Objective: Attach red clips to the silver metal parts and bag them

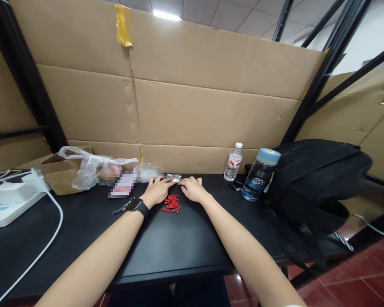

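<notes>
- Two hands, left hand [158, 190] and right hand [192, 189], rest at the far part of the black table [176, 251], fingertips directed toward each other and the far side.
- Clear packet [174, 177]: located at the fingertips, centred between the hands, just short of the cardboard wall [182, 119]. Some red shows on it; its contents are too small to identify.
- Packet axis: the long side appears to run left to right, across the line of reach.
- Hand proximity: both hands meet the packet's near edge, left hand at left of centre, right hand at right. Neither is clearly nearer.
- Finger state, left: fingers slightly spread; whether any pinch the packet cannot be told.
- Finger state, right: fingers bent and partly spread; a pinch on the packet cannot be confirmed.
- Red cord loops [172, 204]: loose pile on the near side of the packet, between the hands, closer to the left hand.
</notes>
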Motion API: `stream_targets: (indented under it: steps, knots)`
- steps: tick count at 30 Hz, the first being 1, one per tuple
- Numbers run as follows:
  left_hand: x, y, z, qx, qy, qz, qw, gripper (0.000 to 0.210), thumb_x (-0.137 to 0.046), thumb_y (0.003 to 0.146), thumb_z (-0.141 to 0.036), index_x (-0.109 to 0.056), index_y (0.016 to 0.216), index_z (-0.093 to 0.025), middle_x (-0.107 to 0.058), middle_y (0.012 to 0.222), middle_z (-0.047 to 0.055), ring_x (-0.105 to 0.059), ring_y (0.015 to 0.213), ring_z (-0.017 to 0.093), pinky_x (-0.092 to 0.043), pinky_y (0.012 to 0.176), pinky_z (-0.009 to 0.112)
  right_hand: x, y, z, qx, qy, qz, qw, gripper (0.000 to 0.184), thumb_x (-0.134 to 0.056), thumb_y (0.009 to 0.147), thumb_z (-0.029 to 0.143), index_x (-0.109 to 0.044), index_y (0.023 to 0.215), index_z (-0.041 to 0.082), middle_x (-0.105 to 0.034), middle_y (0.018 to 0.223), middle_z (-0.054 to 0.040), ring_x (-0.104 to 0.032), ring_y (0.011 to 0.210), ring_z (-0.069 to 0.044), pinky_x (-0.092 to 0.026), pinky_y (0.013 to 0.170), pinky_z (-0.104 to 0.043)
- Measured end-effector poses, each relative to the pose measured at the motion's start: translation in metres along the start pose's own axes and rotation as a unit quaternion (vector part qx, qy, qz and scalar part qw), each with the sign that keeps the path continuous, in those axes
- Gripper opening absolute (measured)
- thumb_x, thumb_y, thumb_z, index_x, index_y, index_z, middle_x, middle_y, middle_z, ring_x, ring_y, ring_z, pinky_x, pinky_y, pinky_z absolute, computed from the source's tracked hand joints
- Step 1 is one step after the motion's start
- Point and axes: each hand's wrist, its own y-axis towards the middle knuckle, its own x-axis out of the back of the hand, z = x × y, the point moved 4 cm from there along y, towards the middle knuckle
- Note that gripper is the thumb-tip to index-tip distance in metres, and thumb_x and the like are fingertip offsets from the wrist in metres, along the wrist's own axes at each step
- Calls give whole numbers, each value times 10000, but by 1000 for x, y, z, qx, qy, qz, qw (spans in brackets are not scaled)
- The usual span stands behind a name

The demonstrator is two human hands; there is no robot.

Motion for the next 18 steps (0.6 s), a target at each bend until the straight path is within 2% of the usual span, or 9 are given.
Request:
stream_targets:
  steps: [3,6,8,10,13,15,18]
  knots:
    - [-1,3,5,21,-26,-12,999,436,-352,1010,-350,-542,1397,-415,-528,1496,4,-392,1342,337,-309,1032,578,3,-2,1,-6,-4,0,1000,323,-476,979,251,-636,1259,263,-617,1343,-89,-504,1166,-270,-315,914,-436]
    - [3,4,5,25,-45,-20,998,420,-314,1025,-427,-607,1321,-370,-565,1457,25,-383,1362,325,-291,1061,581,11,-5,-4,-12,7,-7,1000,288,-499,966,243,-659,1206,261,-626,1309,-90,-516,1186,-272,-327,939,-443]
    - [7,4,4,24,-36,-32,999,398,-332,1019,-404,-631,1277,-349,-596,1416,42,-394,1356,320,-288,1065,574,17,-9,-13,-25,14,-15,999,275,-514,956,245,-675,1179,260,-632,1293,-90,-526,1195,-275,-342,954,-442]
    - [13,2,6,34,-12,-52,998,369,-388,985,-303,-639,1254,-321,-623,1369,71,-415,1337,320,-290,1064,560,22,-14,-26,-40,23,-13,999,290,-575,924,277,-679,1194,258,-624,1305,-95,-535,1205,-282,-369,965,-427]
    - [24,-3,16,78,29,-89,992,392,-470,893,-188,-640,1238,-265,-637,1313,123,-447,1294,332,-302,1052,540,24,-21,-45,-43,50,34,997,508,-760,771,351,-667,1260,248,-601,1340,-107,-567,1191,-285,-426,960,-371]
    - [29,-7,26,109,50,-112,986,379,-507,873,-205,-640,1226,-244,-633,1303,140,-448,1280,350,-310,1038,538,24,-24,-55,-35,67,70,995,627,-830,678,352,-671,1273,230,-636,1292,-109,-610,1140,-274,-454,944,-338]
    - [30,-11,40,133,54,-120,982,321,-535,886,-270,-663,1180,-253,-648,1268,138,-441,1267,367,-321,1016,536,26,-27,-64,-33,93,96,990,602,-842,657,331,-703,1230,209,-718,1143,-90,-678,995,-241,-486,877,-304]
